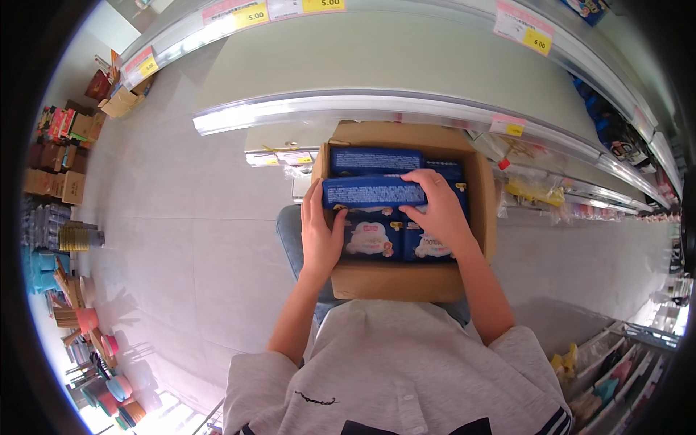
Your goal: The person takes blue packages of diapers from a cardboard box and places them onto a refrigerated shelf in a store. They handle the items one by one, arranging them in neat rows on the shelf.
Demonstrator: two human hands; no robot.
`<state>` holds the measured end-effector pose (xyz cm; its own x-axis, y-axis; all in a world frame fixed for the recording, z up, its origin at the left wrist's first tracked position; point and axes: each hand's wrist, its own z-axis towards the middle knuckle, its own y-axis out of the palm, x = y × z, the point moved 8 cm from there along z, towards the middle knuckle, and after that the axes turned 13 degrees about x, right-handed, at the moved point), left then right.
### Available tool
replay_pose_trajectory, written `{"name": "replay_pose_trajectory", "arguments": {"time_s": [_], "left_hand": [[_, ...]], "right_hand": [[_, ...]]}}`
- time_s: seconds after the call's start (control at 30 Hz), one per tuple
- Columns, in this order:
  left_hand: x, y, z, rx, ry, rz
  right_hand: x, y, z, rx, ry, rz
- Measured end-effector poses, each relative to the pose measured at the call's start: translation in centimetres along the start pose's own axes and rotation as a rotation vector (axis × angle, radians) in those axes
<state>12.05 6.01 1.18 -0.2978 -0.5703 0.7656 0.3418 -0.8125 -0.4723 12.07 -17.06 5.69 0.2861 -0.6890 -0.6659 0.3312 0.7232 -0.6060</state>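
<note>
An open cardboard box (399, 283) rests on my lap, filled with dark blue soft packages (372, 239) that bear white printing. With both hands I hold one blue package (375, 191) by its ends, its narrow printed side facing up, over the others. My left hand (322, 231) is at its left end, inside the box's left wall. The fingers and thumb of my right hand (437, 209) grip its right end. More blue packages stand along the box's far side.
Directly beyond the box are a metal shelf edge (337, 111) and a higher shelf rail with price tags (244, 16). Hanging goods (535, 190) are at the right. Boxes (51, 182) and buckets (87, 321) line the far left; a rack (609, 375) stands at lower right.
</note>
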Motion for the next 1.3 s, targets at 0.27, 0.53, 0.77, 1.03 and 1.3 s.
{"name": "replay_pose_trajectory", "arguments": {"time_s": [0.27, 0.53, 0.77, 1.03, 1.3], "left_hand": [[1.5, -1.4, 0.0, 0.14, 0.084, 0.076], [1.2, -0.8, 0.1, 0.043, 0.07, 0.004], [0.1, -1.2, -0.3, 0.155, -0.142, -0.295], [-1.5, -1.7, 0.6, 0.045, -0.287, -0.401], [-0.1, -1.5, 0.9, -0.016, -0.231, -0.237]], "right_hand": [[-2.1, -0.3, -5.6, 0.141, 0.277, -0.035], [-4.4, 3.1, -7.8, 0.009, 0.261, 0.04], [-6.4, 4.5, -6.9, -0.099, 0.217, 0.045], [-8.6, 7.3, -7.3, -0.057, 0.102, -0.008], [-6.2, 7.3, -7.0, -0.229, 0.344, 0.188]]}}
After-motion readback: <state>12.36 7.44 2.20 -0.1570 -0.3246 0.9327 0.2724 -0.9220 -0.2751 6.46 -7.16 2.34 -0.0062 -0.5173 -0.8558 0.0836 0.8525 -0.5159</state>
